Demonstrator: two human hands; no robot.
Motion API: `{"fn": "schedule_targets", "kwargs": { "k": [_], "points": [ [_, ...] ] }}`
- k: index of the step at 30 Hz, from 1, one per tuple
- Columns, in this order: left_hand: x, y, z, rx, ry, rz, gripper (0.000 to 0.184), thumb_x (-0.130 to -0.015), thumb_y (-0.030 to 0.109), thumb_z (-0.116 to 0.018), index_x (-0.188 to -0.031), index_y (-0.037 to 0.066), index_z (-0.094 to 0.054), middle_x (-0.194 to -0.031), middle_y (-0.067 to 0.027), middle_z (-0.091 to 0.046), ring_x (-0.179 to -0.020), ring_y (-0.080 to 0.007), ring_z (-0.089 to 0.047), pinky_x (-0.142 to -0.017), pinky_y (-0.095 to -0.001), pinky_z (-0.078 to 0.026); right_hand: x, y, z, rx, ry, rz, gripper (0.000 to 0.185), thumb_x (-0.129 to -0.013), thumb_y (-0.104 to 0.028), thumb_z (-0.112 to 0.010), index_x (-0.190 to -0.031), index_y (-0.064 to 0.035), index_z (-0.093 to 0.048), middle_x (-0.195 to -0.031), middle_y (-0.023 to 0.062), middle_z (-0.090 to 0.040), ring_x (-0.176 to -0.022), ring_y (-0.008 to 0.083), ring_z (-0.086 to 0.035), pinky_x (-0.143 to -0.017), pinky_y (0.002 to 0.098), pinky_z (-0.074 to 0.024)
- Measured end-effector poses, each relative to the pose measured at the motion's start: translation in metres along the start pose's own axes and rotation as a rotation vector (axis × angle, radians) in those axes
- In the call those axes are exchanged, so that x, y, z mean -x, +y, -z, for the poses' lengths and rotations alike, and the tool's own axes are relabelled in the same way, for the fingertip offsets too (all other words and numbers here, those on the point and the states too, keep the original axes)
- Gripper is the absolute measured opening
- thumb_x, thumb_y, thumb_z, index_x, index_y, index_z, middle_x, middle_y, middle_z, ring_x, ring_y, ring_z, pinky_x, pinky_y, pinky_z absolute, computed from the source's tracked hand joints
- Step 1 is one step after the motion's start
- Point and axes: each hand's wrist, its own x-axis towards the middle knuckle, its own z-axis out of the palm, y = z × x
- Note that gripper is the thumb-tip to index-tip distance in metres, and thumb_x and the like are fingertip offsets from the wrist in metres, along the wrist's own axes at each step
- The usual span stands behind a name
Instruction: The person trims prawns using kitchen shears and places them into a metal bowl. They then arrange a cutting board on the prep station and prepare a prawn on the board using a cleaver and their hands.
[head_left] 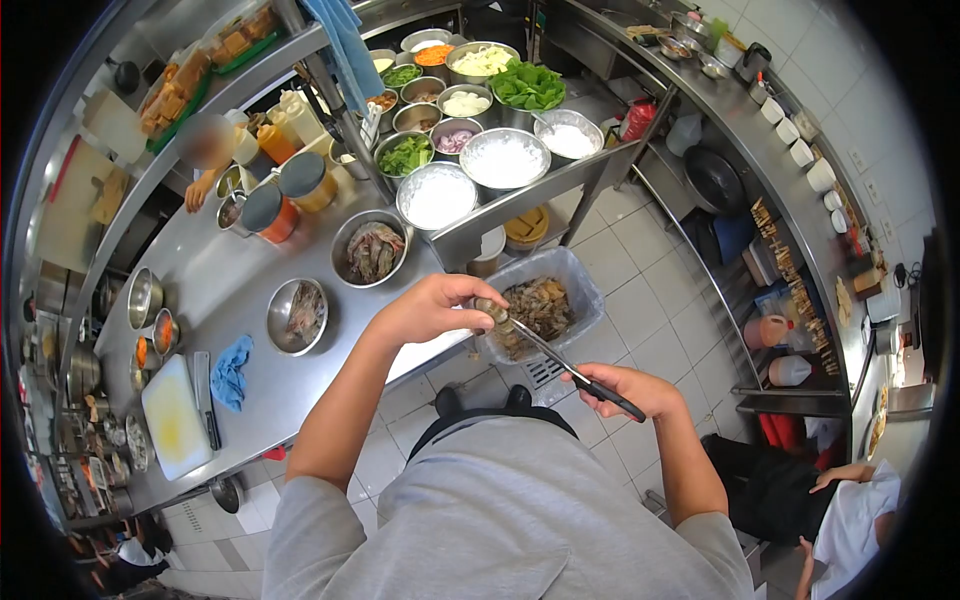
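My left hand pinches a greyish shrimp between thumb and fingers, above a clear plastic tub. In my right hand is a knife with a black handle and a narrow metal blade. Its tip points up and left and meets the shrimp, or lies right beside it. Several shrimp fill the tub below. On the steel counter left of my left hand stand a metal bowl of shrimp and another metal bowl with greyish pieces in it.
A cutting board, another knife and a blue cloth lie on the steel counter. Bowls of white powder and cut vegetables stand ahead. A person in white is at lower right; another person's hand shows upper left.
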Motion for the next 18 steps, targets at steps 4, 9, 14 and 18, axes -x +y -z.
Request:
{"fn": "schedule_targets", "kwargs": {
  "k": [4, 9, 14, 18],
  "points": [
    [0.001, 0.006, 0.001, -0.169, -0.019, -0.039, 0.025, -0.090, 0.013, -0.077, -0.112, 0.003, -0.073, -0.098, -0.0042, -0.071, -0.088, -0.0129, -0.065, -0.081, -0.0292, -0.052, -0.001, -0.002, -0.002, 0.034, -0.008, -0.037, 0.079, -0.083, -0.040, -0.083, -0.147, -0.0106, -0.048, -0.090, -0.0056, -0.046, -0.080, 0.0075, -0.047, -0.073, 0.0221, -0.0436],
    [-0.001, 0.015, 0.001, -0.368, -0.057, -0.175, 0.026, -0.088, 0.017, -0.078, -0.111, 0.006, -0.075, -0.095, -0.0059, -0.071, -0.090, -0.0173, -0.065, -0.080, -0.0319, -0.051, -0.002, -0.009, -0.007, -0.046, -0.042, -0.103, 0.073, -0.085, -0.033, -0.080, -0.147, -0.0092, -0.049, -0.091, -0.0041, -0.047, -0.075, 0.0067, -0.046, -0.061, 0.0209, -0.0409],
    [-0.002, 0.019, -0.002, -0.420, -0.076, -0.173, 0.026, -0.088, 0.020, -0.079, -0.111, 0.008, -0.075, -0.094, -0.0059, -0.071, -0.089, -0.0186, -0.065, -0.079, -0.0325, -0.050, -0.006, -0.006, -0.014, -0.200, -0.025, -0.106, 0.066, -0.082, -0.012, -0.067, -0.146, -0.0065, -0.049, -0.091, -0.0016, -0.048, -0.070, 0.0070, -0.046, -0.056, 0.0205, -0.0379],
    [-0.004, 0.018, -0.002, -0.397, -0.074, -0.201, 0.027, -0.087, 0.020, -0.079, -0.111, 0.008, -0.075, -0.093, -0.0055, -0.071, -0.087, -0.0186, -0.065, -0.079, -0.0326, -0.050, -0.007, -0.004, -0.016, -0.230, -0.018, -0.086, 0.064, -0.083, -0.013, -0.067, -0.144, -0.0061, -0.050, -0.090, -0.0012, -0.049, -0.067, 0.0069, -0.046, -0.055, 0.0207, -0.0382]
  ]
}}
